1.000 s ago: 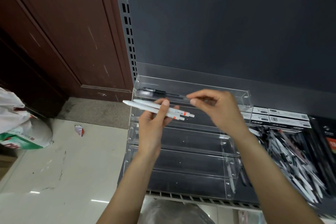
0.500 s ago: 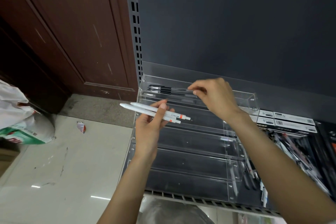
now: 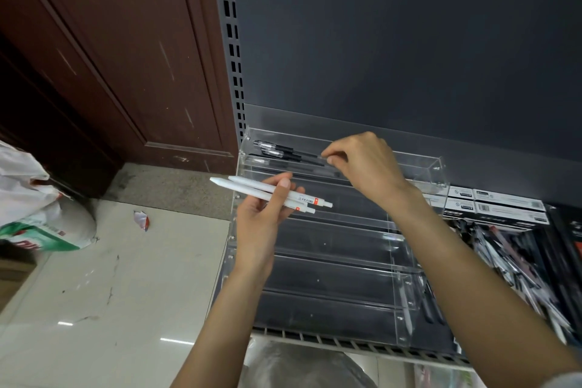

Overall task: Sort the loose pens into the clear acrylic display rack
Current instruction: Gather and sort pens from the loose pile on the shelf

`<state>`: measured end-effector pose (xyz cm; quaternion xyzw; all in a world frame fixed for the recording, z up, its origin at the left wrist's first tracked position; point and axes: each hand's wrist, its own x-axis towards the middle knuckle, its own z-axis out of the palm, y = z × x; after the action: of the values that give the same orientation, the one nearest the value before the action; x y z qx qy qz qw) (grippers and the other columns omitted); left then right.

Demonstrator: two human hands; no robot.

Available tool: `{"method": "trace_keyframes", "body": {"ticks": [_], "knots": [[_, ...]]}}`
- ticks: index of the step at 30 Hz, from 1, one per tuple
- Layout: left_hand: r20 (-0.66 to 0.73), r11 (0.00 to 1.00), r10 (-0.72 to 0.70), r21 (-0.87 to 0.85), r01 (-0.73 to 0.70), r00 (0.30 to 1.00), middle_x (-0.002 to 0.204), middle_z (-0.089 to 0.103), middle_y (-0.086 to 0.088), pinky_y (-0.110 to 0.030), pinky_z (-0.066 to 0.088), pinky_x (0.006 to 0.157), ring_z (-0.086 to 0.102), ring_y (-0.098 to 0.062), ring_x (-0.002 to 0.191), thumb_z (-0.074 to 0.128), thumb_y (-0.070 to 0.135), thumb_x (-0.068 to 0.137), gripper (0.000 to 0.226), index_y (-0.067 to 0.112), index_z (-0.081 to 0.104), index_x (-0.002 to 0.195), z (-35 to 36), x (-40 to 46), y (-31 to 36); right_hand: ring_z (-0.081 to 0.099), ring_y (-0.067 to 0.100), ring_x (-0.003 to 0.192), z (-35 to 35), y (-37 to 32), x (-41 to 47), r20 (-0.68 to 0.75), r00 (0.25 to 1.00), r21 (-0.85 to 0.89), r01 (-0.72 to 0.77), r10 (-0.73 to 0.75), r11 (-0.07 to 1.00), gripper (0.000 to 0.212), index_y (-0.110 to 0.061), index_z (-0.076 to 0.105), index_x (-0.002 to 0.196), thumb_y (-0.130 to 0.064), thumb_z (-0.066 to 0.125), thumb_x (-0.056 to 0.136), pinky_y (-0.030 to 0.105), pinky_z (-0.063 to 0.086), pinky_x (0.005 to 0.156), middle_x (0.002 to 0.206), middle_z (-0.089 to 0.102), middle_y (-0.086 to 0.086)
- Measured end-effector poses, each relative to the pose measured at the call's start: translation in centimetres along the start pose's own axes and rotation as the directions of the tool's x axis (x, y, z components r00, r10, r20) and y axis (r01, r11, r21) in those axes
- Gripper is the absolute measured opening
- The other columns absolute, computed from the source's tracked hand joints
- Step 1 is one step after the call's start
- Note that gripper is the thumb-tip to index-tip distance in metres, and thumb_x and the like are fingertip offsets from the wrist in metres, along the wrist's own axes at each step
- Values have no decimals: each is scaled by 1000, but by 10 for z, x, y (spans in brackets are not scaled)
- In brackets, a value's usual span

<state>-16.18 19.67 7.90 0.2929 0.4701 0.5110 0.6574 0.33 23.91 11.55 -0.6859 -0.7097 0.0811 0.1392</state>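
Note:
The clear acrylic display rack [image 3: 393,274] has stepped tiers and stands on the dark shelf. Its top tier holds black pens [image 3: 280,151] lying lengthwise. My right hand [image 3: 365,164] hovers over that top tier, fingertips pinched at the tip end of a black pen. My left hand [image 3: 261,217] is in front of the rack's left side and grips two white pens [image 3: 261,190] with orange labels, pointing up-left. The lower tiers look bare.
A pile of loose pens [image 3: 510,264] lies on the shelf right of the rack, behind it boxed stock [image 3: 491,208]. A slotted shelf upright [image 3: 231,50] and a brown wooden door [image 3: 110,57] stand left. White bags [image 3: 34,214] sit on the tiled floor.
My right hand moved up and back from the middle of the rack to the top tier and laid a black pen there. The left hand kept its two white pens nearly still.

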Motion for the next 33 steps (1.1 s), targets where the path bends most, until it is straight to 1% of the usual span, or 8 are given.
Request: {"method": "trace_keyframes", "body": {"ticks": [6, 10, 15, 19, 24, 26, 29, 33], "knots": [[16, 1000, -4, -6, 4, 1000, 88, 74, -1, -19, 54, 72, 71, -15, 88, 59, 17, 90, 15, 12, 68, 101, 4, -3, -1, 66, 13, 94, 1, -7, 3, -6, 999, 122, -43, 44, 992, 18, -17, 71, 104, -16, 64, 88, 31, 51, 89, 101, 72, 0], [18, 1000, -3, -3, 3, 1000, 85, 74, 2, -18, 54, 72, 71, -14, 88, 59, 17, 89, 13, 14, 68, 99, 5, -5, -1, 65, 17, 90, -5, -3, -4, -92, 991, 35, -90, 92, 995, 18, -19, 71, 99, -23, 54, 94, 32, 50, 81, 95, 72, -3], [24, 1000, 2, -1, -2, 1000, 84, 74, 1, -18, 54, 72, 71, -14, 87, 59, 17, 90, 13, 14, 68, 99, 7, -5, -1, 63, 17, 90, -2, -2, -7, 12, 993, 31, -116, 115, 993, 25, -17, 70, 103, -29, 50, 96, 23, 42, 76, 99, 69, 0], [37, 1000, 13, 10, -13, 999, 83, 74, 0, -19, 54, 72, 71, -14, 87, 58, 17, 90, 15, 13, 68, 100, 9, -4, -2, 58, 13, 81, 2, -7, -5, -20, 996, 83, -89, 91, 993, 23, -13, 71, 102, -25, 52, 94, 22, 42, 74, 96, 68, 4], [39, 999, 26, 31, -27, 999, 83, 74, 0, -16, 52, 70, 70, -10, 85, 58, 19, 91, 15, 15, 68, 101, 15, -5, -4, 63, 14, 83, -1, -1, -18, -93, 993, 211, -55, 76, 976, 16, -12, 71, 99, -18, 58, 92, 33, 53, 82, 95, 66, 4], [53, 998, 34, 56, -37, 998, 83, 72, 4, -14, 51, 68, 68, -6, 83, 58, 20, 91, 15, 18, 69, 100, 19, -6, -4, 63, 7, 86, -13, 0, -34, -127, 991, 329, -3, 47, 944, 15, -14, 71, 100, -18, 60, 90, 24, 52, 83, 96, 67, -2], [114, 995, 39, 90, -50, 993, 81, 70, 9, -15, 51, 69, 66, -3, 81, 58, 22, 90, 14, 21, 69, 99, 30, -8, -6, 61, -4, 88, -30, 0, -63, -11, 1000, 424, 17, -13, 906, 14, -22, 71, 98, -25, 67, 86, 9, 45, 79, 94, 69, -13], [209, 994, 22, 100, -44, 978, 77, 70, 8, -14, 50, 68, 67, -4, 79, 58, 20, 91, 15, 18, 69, 100, 51, -12, -10, 63, -5, 80, -35, 15, -83, 36, 998, 457, -57, 45, 887, 16, -21, 72, 97, -20, 72, 81, 11, 47, 76, 87, 71, -14]]}}
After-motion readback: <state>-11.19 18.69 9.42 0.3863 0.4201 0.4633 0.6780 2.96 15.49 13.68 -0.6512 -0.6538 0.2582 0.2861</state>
